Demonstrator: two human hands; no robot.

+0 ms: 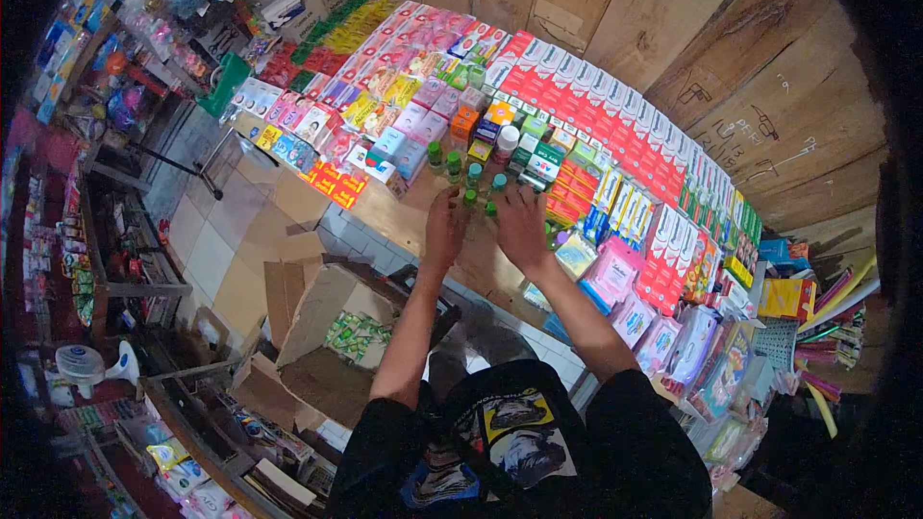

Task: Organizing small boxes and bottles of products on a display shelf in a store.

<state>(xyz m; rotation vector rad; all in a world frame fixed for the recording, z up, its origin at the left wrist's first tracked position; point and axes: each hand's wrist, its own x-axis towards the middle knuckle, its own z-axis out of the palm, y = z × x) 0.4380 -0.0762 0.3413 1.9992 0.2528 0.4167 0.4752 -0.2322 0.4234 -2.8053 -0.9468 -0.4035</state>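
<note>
Several small bottles with green and teal caps stand on a wooden table [389, 220] in front of me. My left hand [445, 231] is beside a green-capped bottle [470, 198], its fingertips at or very near the glass. Across from it, my right hand [522, 227] reaches over a teal-capped bottle [499, 182] and another green-capped bottle [491, 208], which it partly covers. Whether either hand grips a bottle is hidden by the fingers. Farther left are two more green-capped bottles [434, 153]. Just behind stands a white-capped jar [507, 138], next to a dark green battery box [537, 164].
Rows of Pepsodent toothpaste boxes [577, 101] line the wooden plank wall [634, 7]. Soap boxes [411, 126] fill the left side, and pink packs [613, 270] the right. An open cardboard box [317, 310] holding green sachets [358, 336] is below left. Shelves [130, 231] stand farther left.
</note>
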